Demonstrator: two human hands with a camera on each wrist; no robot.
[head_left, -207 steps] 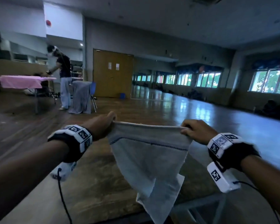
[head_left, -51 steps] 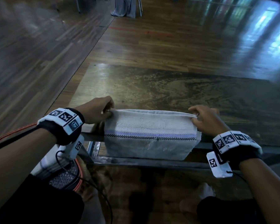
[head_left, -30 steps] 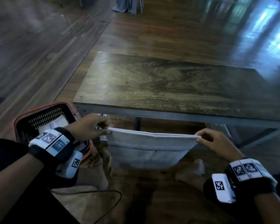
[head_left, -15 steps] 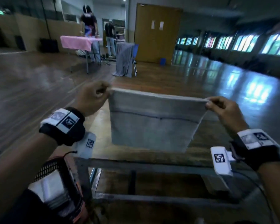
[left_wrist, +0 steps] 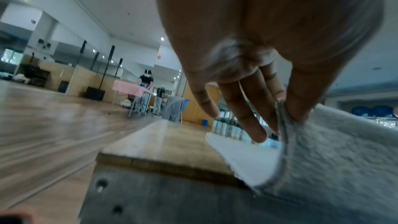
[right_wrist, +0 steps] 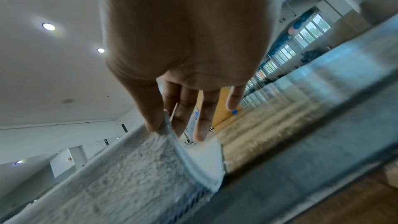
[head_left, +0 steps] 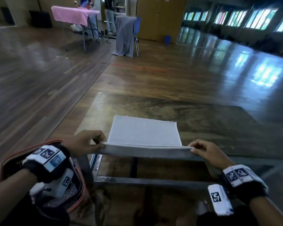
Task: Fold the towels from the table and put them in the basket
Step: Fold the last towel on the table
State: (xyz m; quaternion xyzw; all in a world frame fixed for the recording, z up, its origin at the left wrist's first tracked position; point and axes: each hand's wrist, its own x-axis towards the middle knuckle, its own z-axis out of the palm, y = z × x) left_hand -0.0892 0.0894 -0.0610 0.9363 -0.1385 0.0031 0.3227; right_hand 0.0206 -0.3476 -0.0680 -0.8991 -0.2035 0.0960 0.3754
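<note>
A pale grey towel [head_left: 144, 133] lies half on the wooden table [head_left: 203, 121], its far part flat on the top and its near edge raised at the table's front. My left hand [head_left: 95, 142] pinches the towel's near left corner [left_wrist: 282, 125] between thumb and fingers. My right hand [head_left: 198, 148] pinches the near right corner [right_wrist: 165, 125] the same way. The basket [head_left: 75, 194], black mesh with an orange rim, stands on the floor at lower left under my left wrist, with light folded cloth inside.
The table's metal frame [head_left: 147, 180] runs under the front edge. Far back stand a pink-covered table [head_left: 70, 13], a chair draped in grey cloth [head_left: 126, 35] and people. Glossy wood floor surrounds the table.
The towel hung upright in the air between my hands half a second ago; now its far part lies flat on the table top, with both hands lowered to the front edge.
</note>
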